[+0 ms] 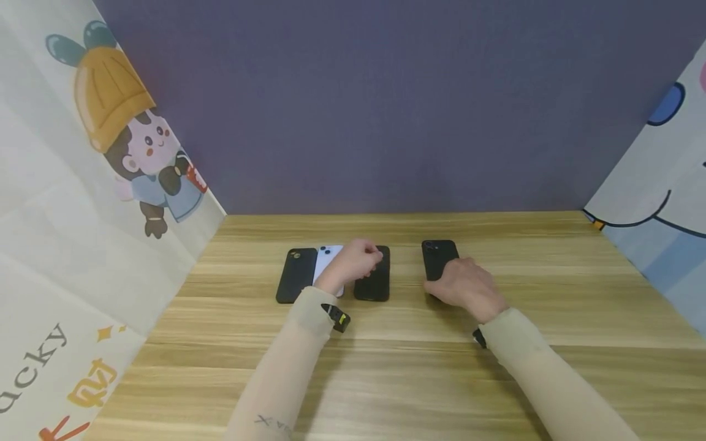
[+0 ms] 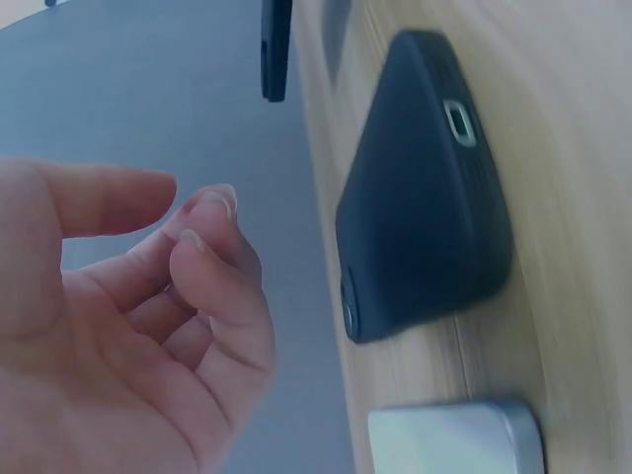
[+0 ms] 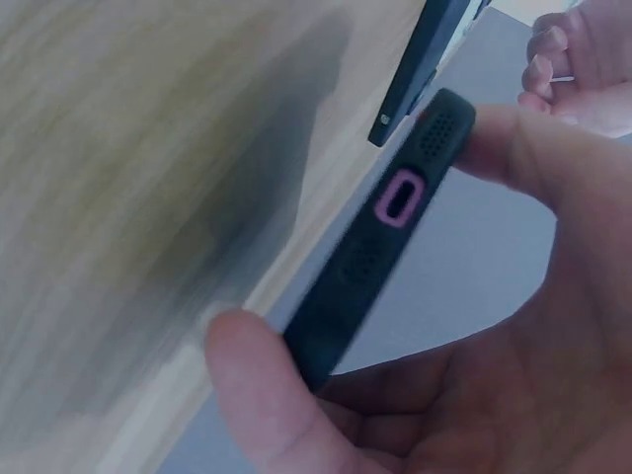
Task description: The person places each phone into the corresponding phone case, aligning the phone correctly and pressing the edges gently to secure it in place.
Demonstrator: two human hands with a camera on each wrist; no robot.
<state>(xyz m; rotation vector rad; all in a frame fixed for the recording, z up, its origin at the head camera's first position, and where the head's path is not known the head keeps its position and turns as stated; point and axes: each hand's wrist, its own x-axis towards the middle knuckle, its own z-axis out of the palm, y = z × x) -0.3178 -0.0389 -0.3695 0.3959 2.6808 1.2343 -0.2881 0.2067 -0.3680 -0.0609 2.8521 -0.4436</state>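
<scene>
My right hand [image 1: 469, 285] grips a black phone [image 1: 439, 256] by its sides, thumb on one edge and fingers on the other. In the right wrist view, the phone's bottom edge [image 3: 380, 237] shows a purple-ringed port, and a shadow falls on the wood below it. My left hand [image 1: 355, 260] hovers with loosely curled fingers [image 2: 222, 286] and nothing in them. Beneath and beside it lies another black phone [image 1: 373, 285], partly covered in the head view. To its left, a white phone [image 1: 329, 251] is partly hidden by my left hand.
A black phone [image 1: 296, 275] with a round camera area lies at the left, right beside the white one. All these are on a wood-grain table [image 1: 397, 367]. A dark blue-grey panel [image 1: 397, 110] rises behind the table's far edge, with printed cloths [image 1: 49, 202] along both sides.
</scene>
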